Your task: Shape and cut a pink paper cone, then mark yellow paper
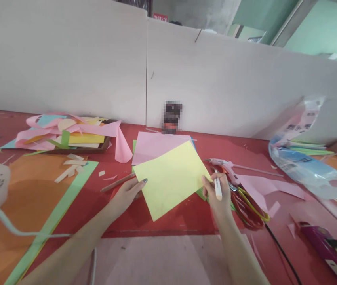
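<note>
My left hand (128,194) grips the left edge of a pale yellow sheet of paper (171,180), thumb on top and fingers underneath. The sheet is tilted over the red table. In my right hand (218,194) is a white marker (218,189), its cream-coloured end towards me. Thumb and fingertips of that hand also touch the sheet's right edge; the marker's far end is hidden. Behind the yellow sheet lies a pink sheet (156,146), partly covered. A pink paper cone (122,146) stands to its left.
Right of my right hand are a pink glue gun (230,170) and scissors with red and yellow handles (250,208). A purple power strip (324,247) is at far right. A tray (82,150) of paper scraps sits left. White boards (216,87) wall off the back.
</note>
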The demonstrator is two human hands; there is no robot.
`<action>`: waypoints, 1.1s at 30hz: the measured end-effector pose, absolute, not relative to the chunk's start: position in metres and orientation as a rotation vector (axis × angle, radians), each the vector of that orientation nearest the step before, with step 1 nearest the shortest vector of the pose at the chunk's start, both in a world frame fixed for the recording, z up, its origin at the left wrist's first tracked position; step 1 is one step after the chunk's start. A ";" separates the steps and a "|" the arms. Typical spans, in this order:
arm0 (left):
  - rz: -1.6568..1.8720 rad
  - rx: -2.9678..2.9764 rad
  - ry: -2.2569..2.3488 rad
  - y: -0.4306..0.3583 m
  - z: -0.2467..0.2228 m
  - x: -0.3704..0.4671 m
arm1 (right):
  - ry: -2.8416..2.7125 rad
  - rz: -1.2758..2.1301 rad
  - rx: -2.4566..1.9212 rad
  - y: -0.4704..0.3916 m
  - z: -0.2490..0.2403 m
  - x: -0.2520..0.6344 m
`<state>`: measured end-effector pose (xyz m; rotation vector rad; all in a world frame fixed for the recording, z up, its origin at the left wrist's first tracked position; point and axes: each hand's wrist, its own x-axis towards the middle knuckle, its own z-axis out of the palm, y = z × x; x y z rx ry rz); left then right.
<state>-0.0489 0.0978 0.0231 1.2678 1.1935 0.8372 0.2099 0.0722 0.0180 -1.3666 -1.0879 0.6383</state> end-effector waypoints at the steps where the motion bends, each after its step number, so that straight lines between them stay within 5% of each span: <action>1: 0.864 1.269 1.230 0.098 0.021 -0.049 | -1.106 0.646 -1.366 0.073 0.016 0.211; 8: 0.930 1.410 1.274 0.100 0.013 -0.050 | -1.099 0.628 -1.377 0.073 0.009 0.215; 21: 0.530 1.706 1.055 0.098 0.027 -0.056 | -0.917 0.688 -1.136 0.082 0.019 0.202; 33: 0.733 1.663 1.220 0.104 0.020 -0.055 | -1.022 0.776 -1.150 0.083 0.009 0.194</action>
